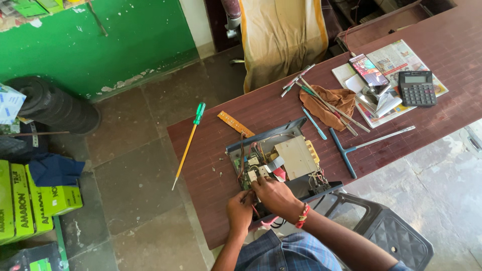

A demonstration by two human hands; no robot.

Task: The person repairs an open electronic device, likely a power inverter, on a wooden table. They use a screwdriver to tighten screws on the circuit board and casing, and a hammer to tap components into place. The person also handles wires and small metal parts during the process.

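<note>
An opened grey electronic unit lies on the dark red table, showing a transformer block, a circuit board and coloured wires. My right hand, with a red thread band at the wrist, has its fingers pinched on wires at the board's near edge. My left hand is curled beside it at the unit's front edge, touching the same wires; what it grips is hidden.
A long green-handled screwdriver overhangs the table's left edge. An orange ruler, a T-handle wrench, a brown rag with several tools, a calculator, a phone and papers lie beyond. A plastic chair stands at right.
</note>
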